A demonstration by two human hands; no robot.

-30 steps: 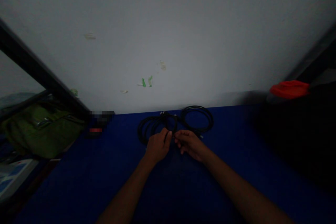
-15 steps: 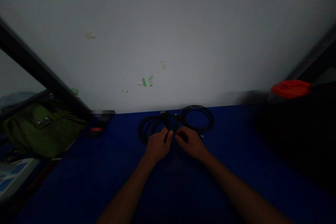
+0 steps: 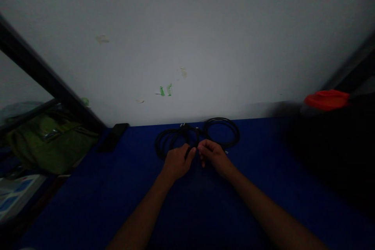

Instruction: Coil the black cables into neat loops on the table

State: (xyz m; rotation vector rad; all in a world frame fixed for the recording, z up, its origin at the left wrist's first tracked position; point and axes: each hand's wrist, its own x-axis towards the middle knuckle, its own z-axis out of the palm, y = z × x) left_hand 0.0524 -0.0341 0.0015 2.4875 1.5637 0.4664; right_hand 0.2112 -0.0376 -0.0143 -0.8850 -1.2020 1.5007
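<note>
Black cables lie coiled on a blue surface point(image 3: 129, 179) against a pale wall. My left hand point(image 3: 177, 161) is closed around the near edge of the left black coil point(image 3: 161, 140), thumb pointing right. Just to its right, my right hand point(image 3: 213, 155) has thumb and index finger pinched together at the coil's near right edge; what is between the fingertips is too small and dark to make out. Beyond my right hand lies a rounder black coil point(image 3: 236, 131), with a small light plug end near its lower edge. Light connector ends also show at the top of the left coil.
A dark phone point(image 3: 114, 137) lies at the back left. Further left are a green bag point(image 3: 49, 144) and a white and blue box point(image 3: 20, 195) beyond a dark post. A large black object point(image 3: 336, 148) with an orange item point(image 3: 326, 99) stands at the right.
The fingertips of my right hand have come together and moved slightly right, with its lower fingers now showing. My left hand has barely shifted.
</note>
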